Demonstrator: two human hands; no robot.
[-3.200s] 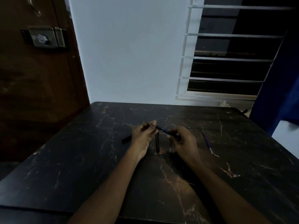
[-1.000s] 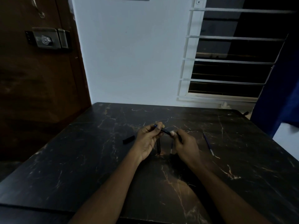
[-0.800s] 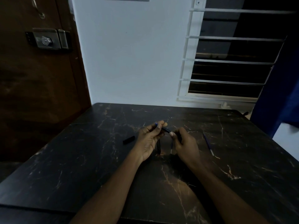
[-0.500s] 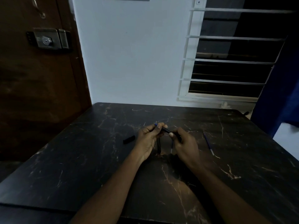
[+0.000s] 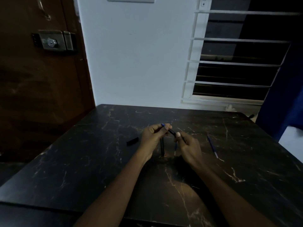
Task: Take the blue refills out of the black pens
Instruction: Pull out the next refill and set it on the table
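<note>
A black pen is held between both hands above the middle of the dark marble table. My left hand pinches the blue refill tip sticking out of its far end. My right hand grips the pen's barrel. Below the hands, another black pen lies on the table, pointing toward me. A thin blue refill lies beside it. A second loose blue refill lies to the right of my right hand.
A short black pen cap lies left of my left hand. A wooden door with a metal lock stands at the left. A barred window and a white wall rise behind the table, with a blue curtain at the right.
My left hand's fingers have shifted slightly along the pen's far end, and the blue tip shows a little more. My right hand has stayed in place on the barrel.
</note>
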